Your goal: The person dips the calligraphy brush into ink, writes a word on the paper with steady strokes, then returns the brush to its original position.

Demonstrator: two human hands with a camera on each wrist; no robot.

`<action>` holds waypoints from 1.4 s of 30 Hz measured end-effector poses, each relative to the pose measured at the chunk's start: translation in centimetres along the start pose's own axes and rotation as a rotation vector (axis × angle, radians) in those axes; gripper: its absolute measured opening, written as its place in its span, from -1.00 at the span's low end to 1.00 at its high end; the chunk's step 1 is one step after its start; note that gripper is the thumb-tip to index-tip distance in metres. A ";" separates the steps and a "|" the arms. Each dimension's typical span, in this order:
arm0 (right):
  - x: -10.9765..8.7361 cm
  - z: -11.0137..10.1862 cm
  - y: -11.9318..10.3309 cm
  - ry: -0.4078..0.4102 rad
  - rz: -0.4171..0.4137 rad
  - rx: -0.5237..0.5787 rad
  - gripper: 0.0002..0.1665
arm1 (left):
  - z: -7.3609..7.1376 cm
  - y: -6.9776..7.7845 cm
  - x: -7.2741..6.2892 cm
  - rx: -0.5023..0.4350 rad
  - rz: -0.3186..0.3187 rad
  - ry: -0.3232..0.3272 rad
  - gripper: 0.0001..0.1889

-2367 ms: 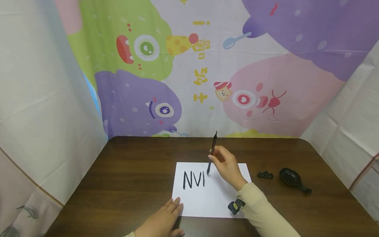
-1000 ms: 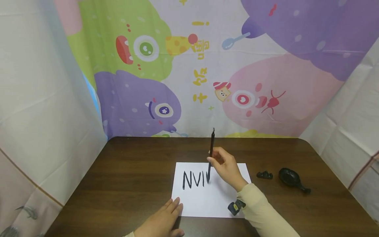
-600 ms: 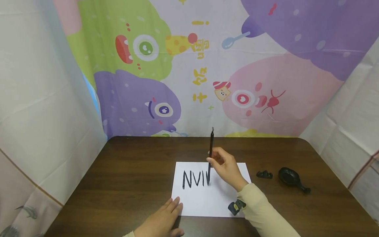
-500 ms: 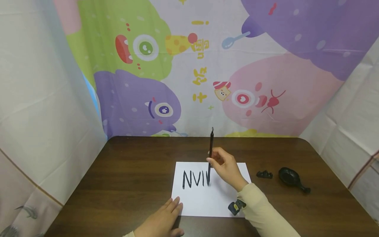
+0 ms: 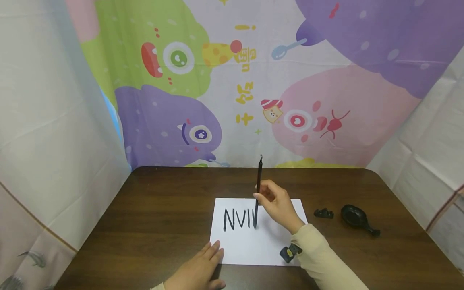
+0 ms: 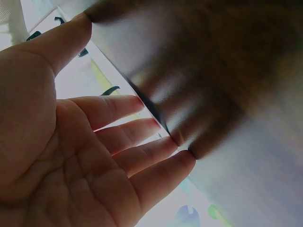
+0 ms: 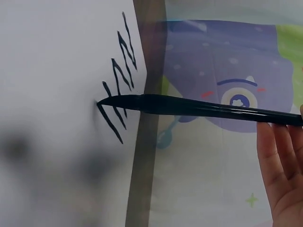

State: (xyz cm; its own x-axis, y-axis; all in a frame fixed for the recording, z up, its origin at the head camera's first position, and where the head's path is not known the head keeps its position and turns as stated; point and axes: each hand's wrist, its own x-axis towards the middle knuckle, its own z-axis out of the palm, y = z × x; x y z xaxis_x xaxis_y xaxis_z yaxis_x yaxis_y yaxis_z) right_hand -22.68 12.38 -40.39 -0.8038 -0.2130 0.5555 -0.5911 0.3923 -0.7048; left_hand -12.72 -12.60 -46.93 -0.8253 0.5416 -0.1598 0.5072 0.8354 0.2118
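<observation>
My right hand [image 5: 276,203] pinches a dark calligraphy brush [image 5: 259,177], held nearly upright over a white sheet of paper [image 5: 239,249]. In the right wrist view the black tip of the brush [image 7: 156,103] meets the sheet at the end of a slanted stroke. Black lettering [image 5: 237,219] reading "NVI" stands on the upper left of the sheet, with the slanted stroke right after it. My left hand [image 5: 199,266] lies with fingers extended, fingertips on the sheet's lower left corner. The left wrist view shows those straight fingers [image 6: 161,175] from the palm side.
A small black brush rest [image 5: 324,214] sits right of the sheet. Beside it is a black ladle-shaped ink dish [image 5: 357,219] with a short handle. The brown wooden table [image 5: 156,217] ends at a cartoon-printed curtain [image 5: 246,145]; pale cloth hangs at both sides.
The brush tip has moved down the sheet, leaving a new slanted stroke right of the "I"; over the last half second it has crept only slightly lower. The left hand has stayed put.
</observation>
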 end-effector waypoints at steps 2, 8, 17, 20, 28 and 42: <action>0.1 -0.1 0.1 0.011 -0.003 0.003 -0.82 | 0.0 0.0 0.0 -0.004 0.002 -0.002 -0.18; 0.3 -0.4 -0.1 0.057 -0.037 0.053 -0.80 | 0.1 0.0 0.0 -0.014 -0.001 -0.009 -0.18; 0.6 -0.3 0.6 0.134 -0.071 0.051 -0.80 | 0.1 0.0 -0.1 -0.004 0.009 0.006 -0.19; 0.7 -0.2 0.7 0.149 -0.072 0.048 -0.80 | 0.0 0.0 0.0 -0.010 0.005 -0.002 -0.19; 0.5 0.2 1.3 0.145 -0.065 0.045 -0.80 | 0.0 0.0 0.0 -0.011 0.001 -0.016 -0.19; 0.4 0.2 1.5 0.133 -0.077 -0.036 -0.82 | -0.2 0.1 -0.1 -0.014 0.006 0.005 -0.19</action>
State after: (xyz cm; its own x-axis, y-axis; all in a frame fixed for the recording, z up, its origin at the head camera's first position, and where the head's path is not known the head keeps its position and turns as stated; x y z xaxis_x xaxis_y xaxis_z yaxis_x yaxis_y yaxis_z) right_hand -23.91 12.71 -41.37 -0.7383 -0.1243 0.6629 -0.6462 0.4119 -0.6425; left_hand -12.64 -12.63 -46.74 -0.8235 0.5459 -0.1541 0.5085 0.8309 0.2261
